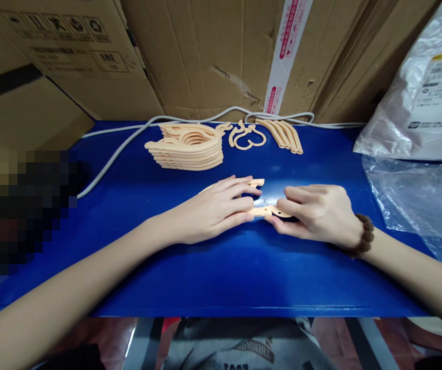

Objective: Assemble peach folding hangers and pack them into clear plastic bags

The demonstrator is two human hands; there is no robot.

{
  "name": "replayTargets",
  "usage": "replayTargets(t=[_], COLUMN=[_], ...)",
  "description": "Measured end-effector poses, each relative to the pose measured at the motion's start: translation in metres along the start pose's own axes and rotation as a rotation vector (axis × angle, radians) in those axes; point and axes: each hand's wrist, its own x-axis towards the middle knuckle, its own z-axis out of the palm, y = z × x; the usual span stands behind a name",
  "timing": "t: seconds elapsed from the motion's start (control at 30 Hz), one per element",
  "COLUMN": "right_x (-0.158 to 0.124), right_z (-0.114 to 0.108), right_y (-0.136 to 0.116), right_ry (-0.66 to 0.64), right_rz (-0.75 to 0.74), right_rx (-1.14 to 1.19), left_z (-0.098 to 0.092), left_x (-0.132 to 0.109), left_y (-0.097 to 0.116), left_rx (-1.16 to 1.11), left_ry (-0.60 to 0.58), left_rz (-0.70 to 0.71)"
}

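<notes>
Peach-coloured plastic hanger parts lie before me on the blue table. My left hand [215, 208] is laid over a hanger piece [260, 182], its thumb and fingers gripping the near strip, while the rest is mostly hidden under the palm. Just to its right, my right hand [316, 210] pinches a short end piece [280, 211] between thumb and curled fingers. This end piece meets the strip held on the left; whether they are locked together I cannot tell. Beyond the hands are a stack of curved hanger pieces [190, 156], loose hooks [249, 145] and several slim arms [282, 136].
A white cable [118, 151] runs along the back of the blue table [221, 280]. Cardboard boxes [205, 56] stand behind it and at the left. At the right are a labelled plastic package [417, 103] and a clear plastic bag [409, 200].
</notes>
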Motion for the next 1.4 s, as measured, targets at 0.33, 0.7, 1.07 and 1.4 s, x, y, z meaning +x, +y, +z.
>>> replayTargets(t=[0.33,0.7,1.07,1.4], right_x=[0.000,0.003,0.007,0.007], right_z=[-0.002,-0.003,-0.011,-0.003], right_y=[0.000,0.004,-0.001,0.003], right_ry=[-0.070,-0.096,-0.139,-0.209], right_rz=[0.039,-0.014,-0.096,-0.057], right_rx=[0.094,0.238,0.496,0.592], left_z=[-0.002,0.000,-0.001,0.004], left_x=[0.000,0.000,-0.001,-0.004], left_y=[0.000,-0.002,-0.013,-0.020], left_rx=[-0.008,-0.067,-0.067,-0.204], left_ry=[0.009,0.012,0.082,0.171], left_rz=[0.009,-0.007,-0.082,-0.135])
